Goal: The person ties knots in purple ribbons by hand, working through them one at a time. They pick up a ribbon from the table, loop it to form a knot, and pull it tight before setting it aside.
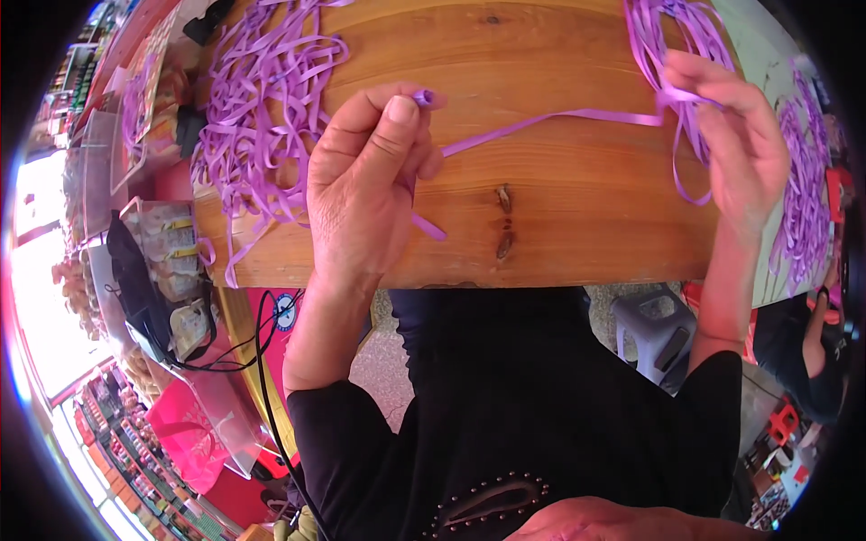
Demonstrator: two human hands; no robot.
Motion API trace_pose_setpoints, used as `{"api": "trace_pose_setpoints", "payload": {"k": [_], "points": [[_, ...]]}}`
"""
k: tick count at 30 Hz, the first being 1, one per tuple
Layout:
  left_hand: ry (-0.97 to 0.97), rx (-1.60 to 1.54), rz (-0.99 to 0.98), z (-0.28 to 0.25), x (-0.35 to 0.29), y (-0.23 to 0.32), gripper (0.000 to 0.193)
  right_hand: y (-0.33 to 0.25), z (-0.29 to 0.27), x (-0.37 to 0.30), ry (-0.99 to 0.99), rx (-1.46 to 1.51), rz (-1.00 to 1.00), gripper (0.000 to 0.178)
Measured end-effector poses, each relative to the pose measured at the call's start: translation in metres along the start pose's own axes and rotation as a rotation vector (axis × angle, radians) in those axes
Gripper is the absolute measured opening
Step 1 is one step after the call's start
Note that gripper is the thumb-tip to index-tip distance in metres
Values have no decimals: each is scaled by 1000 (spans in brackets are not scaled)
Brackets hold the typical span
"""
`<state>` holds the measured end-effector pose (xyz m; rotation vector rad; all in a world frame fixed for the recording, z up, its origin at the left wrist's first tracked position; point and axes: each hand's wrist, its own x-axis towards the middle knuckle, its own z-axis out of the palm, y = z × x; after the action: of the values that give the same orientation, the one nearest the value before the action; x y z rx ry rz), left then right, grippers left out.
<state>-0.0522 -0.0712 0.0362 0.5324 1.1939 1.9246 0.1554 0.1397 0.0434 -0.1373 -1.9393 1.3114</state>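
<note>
A flat purple ribbon (559,115) runs over the wooden table between my two hands. My left hand (361,180) is closed, with thumb and forefinger pinching a small rolled purple piece (423,97); a loose ribbon tail (428,227) hangs below that hand. At the right, my right hand (744,149) has the ribbon between its thumb and fingers, beside a looped bundle of purple ribbon (645,41). Left of my left hand lies a big tangled heap of purple ribbon (271,117).
The wooden table (577,234) ends in a front edge close to my body. A pale surface to the right bears another ribbon heap (801,180). A grey stool (654,325) stands below the table. Black cables (262,343) hang at the left, and another person (803,352) sits far right.
</note>
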Motion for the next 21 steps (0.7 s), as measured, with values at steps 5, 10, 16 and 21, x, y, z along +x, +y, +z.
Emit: {"api": "trace_pose_setpoints", "payload": {"k": [5, 10, 16, 21], "points": [[-158, -26, 17, 2, 3, -11, 16, -10, 30, 10, -225, 232, 176, 21], [-196, -90, -95, 9, 6, -22, 15, 1, 58, 15, -285, -62, -43, 27], [-213, 25, -87, 15, 10, -24, 13, -6, 75, 10, -167, 15, 147, 30], [-128, 132, 61, 30, 12, -29, 16, -3, 74, 5, -74, 211, 259, 25]]}}
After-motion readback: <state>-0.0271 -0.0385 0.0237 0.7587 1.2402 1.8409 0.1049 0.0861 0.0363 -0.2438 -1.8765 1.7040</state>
